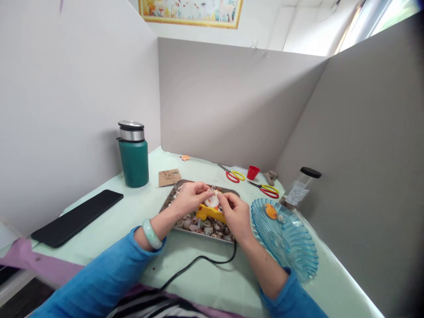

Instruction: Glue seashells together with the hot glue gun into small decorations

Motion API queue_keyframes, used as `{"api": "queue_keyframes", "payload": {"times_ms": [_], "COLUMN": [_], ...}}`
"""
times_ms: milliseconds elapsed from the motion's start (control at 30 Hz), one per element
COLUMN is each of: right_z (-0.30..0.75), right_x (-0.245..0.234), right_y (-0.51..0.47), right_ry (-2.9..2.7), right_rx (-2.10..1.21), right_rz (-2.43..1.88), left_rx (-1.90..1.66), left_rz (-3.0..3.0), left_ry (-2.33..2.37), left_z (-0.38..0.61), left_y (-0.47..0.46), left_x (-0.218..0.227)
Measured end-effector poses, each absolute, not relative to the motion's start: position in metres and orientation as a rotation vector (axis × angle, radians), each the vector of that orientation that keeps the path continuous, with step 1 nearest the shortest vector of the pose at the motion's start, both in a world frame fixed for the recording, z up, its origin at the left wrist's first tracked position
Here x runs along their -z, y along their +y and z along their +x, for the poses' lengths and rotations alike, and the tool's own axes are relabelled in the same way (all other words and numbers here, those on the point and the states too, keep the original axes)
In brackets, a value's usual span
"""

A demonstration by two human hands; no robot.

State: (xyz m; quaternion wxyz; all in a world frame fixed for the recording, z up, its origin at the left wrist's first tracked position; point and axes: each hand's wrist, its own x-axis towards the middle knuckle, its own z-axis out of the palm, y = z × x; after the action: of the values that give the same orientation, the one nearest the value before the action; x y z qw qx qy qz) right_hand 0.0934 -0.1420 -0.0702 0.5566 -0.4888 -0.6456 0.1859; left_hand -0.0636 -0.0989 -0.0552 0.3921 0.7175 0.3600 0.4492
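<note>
My left hand (189, 198) and my right hand (234, 214) meet over a metal tray (168, 199) filled with several small shells. Between their fingertips they pinch a pale shell (212, 201). Just under it lies a yellow tool (208, 213), with a black cord (198, 260) running from it toward me; my right hand rests against this tool. Both hands have their fingers closed. A pale green bangle (151, 234) circles my left wrist, and both sleeves are blue.
A blue shell-shaped glass dish (291, 247) with an orange piece sits right of the tray. Behind are two red-and-yellow scissors (235, 176) (269, 190), a red cup (253, 172), a clear jar (300, 189), a green flask (133, 154), a brown card (169, 177) and a black phone (77, 217). Grey partitions enclose the table.
</note>
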Motion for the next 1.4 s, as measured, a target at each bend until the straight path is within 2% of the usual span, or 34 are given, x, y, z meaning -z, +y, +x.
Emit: {"api": "queue_keyframes", "payload": {"times_ms": [667, 967, 1133, 1267, 1400], "right_z": [0.097, 0.119, 0.114, 0.124, 0.140], "right_x": [0.067, 0.062, 0.063, 0.057, 0.050], "right_y": [-0.140, -0.138, -0.143, -0.143, -0.136], "right_ry": [-1.536, -2.162, -2.310, -2.226, -1.806], "right_rx": [-0.375, -0.099, -0.056, -0.223, -0.685], "right_rz": [-1.231, -1.494, -1.447, -1.298, -1.265], "left_rx": [-1.163, -1.354, -1.416, -1.567, -1.685], "left_rz": [1.626, 1.228, 1.158, 1.081, 1.028], "left_ry": [0.882, 0.885, 0.871, 0.854, 0.889], "left_z": [-0.064, -0.068, -0.070, -0.072, -0.074], "left_y": [-0.095, -0.090, -0.087, -0.083, -0.081], "left_x": [0.054, 0.048, 0.046, 0.045, 0.045]}}
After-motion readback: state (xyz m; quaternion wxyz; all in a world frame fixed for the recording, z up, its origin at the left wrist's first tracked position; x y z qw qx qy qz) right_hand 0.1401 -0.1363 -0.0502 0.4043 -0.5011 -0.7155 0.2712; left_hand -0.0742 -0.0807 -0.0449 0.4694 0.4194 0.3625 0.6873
